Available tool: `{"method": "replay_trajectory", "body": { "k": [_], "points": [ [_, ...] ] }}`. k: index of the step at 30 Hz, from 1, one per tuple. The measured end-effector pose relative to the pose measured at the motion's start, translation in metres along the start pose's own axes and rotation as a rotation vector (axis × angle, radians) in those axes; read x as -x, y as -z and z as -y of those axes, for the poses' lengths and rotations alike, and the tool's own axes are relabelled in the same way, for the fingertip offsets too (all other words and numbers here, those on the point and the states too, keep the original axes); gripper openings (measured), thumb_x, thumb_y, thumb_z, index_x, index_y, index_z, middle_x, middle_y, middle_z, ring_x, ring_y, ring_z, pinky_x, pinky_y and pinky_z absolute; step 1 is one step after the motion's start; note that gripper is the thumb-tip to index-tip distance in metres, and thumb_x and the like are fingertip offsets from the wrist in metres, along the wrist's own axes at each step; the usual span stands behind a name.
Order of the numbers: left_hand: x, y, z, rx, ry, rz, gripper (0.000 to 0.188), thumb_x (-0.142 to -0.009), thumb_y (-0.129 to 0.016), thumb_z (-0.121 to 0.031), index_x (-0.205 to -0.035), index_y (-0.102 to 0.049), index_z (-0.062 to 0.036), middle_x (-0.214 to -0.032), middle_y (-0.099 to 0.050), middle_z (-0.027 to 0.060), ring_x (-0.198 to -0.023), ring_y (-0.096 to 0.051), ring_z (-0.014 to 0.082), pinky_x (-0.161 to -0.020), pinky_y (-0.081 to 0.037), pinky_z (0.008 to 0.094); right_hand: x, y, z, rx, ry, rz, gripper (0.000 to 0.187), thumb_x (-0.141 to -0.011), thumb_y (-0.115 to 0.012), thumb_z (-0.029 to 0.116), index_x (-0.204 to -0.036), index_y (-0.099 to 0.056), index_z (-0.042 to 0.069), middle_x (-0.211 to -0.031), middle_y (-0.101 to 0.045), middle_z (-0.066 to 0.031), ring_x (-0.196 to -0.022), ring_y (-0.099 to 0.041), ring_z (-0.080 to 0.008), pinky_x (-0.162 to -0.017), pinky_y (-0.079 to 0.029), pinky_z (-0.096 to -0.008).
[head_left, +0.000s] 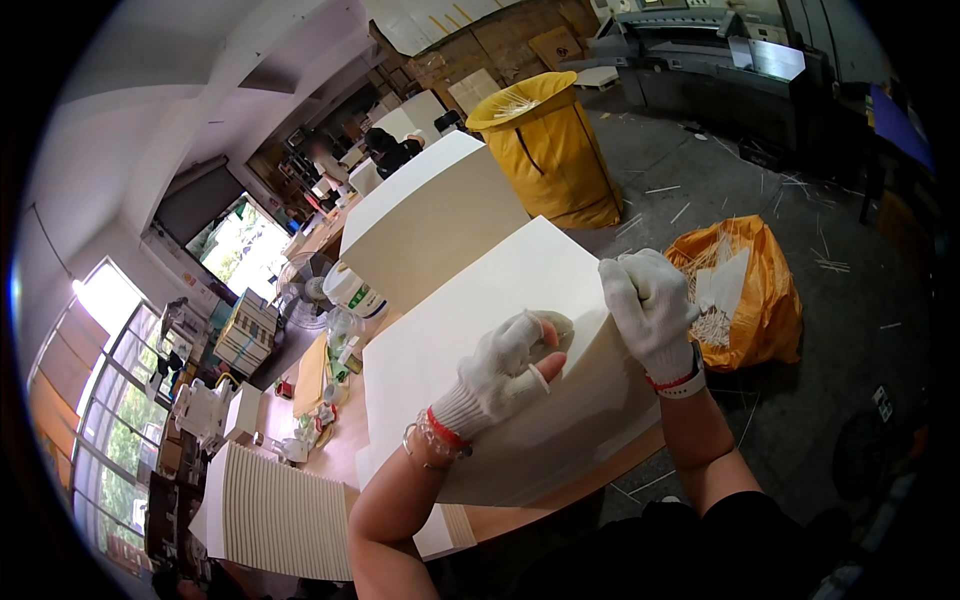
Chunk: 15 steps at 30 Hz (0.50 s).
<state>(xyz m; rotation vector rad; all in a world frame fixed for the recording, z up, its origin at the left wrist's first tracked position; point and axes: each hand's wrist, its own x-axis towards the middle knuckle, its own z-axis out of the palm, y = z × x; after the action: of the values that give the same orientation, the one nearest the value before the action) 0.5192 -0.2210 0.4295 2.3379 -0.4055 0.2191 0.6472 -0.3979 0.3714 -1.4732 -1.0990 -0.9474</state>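
A large stack of white sheets or boards (480, 285) lies in front of me, its near side sloping down to the table edge. My left hand (505, 370), in a white knitted glove with bare thumb and fingertips, is over the top of the stack. Its fingers are loosely bent and the thumb stands apart, with nothing visible between them. At the stack's right edge, my right hand (648, 308), also gloved, is closed in a fist. Its curled fingers hide whatever they may grip.
Behind stands another tall white stack (430, 220); a ridged stack (275, 515) is at lower left. A white bucket (352, 290) and fan (303, 290) are left. A yellow bin (550, 150) and orange bag (755, 300) of paper strips stand right. Two people work farther back.
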Motion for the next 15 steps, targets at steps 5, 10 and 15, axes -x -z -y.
{"method": "replay_trajectory", "body": {
  "k": [5,10,15],
  "points": [
    [0.0,0.0,-0.004,-0.09,0.029,-0.02,0.007,-0.092,-0.056,-0.007,-0.096,-0.053,-0.0017,-0.096,-0.061,0.0089,-0.081,-0.057,0.0162,-0.077,-0.048,0.0298,-0.01,-0.001,0.013,0.065,0.063,-0.031,0.021,-0.08,-0.064,0.004,-0.1,-0.063,-0.003,-0.065,-0.045,-0.0073,-0.059,-0.049,-0.0236,-0.057,-0.042,-0.0366],
    [-0.001,0.002,0.0,0.022,-0.028,-0.02,0.009,-0.089,-0.059,-0.006,-0.094,-0.052,-0.0032,-0.096,-0.062,0.0087,-0.08,-0.056,0.0168,-0.076,-0.048,0.0293,-0.003,-0.003,0.003,0.122,0.168,-0.033,0.025,-0.076,-0.066,0.005,-0.1,-0.062,-0.002,-0.07,-0.046,-0.0072,-0.061,-0.05,-0.0241,-0.057,-0.042,-0.037],
    [-0.003,-0.002,-0.002,-0.163,-0.082,-0.028,0.033,-0.081,-0.08,-0.018,-0.091,-0.051,-0.0055,-0.108,-0.067,0.0123,-0.093,-0.063,0.0208,-0.084,-0.051,0.0321,-0.001,-0.002,0.0,0.037,0.081,-0.036,0.022,-0.08,-0.063,0.004,-0.101,-0.063,-0.003,-0.067,-0.048,-0.0069,-0.059,-0.05,-0.0238,-0.057,-0.042,-0.0359]
  ]
}}
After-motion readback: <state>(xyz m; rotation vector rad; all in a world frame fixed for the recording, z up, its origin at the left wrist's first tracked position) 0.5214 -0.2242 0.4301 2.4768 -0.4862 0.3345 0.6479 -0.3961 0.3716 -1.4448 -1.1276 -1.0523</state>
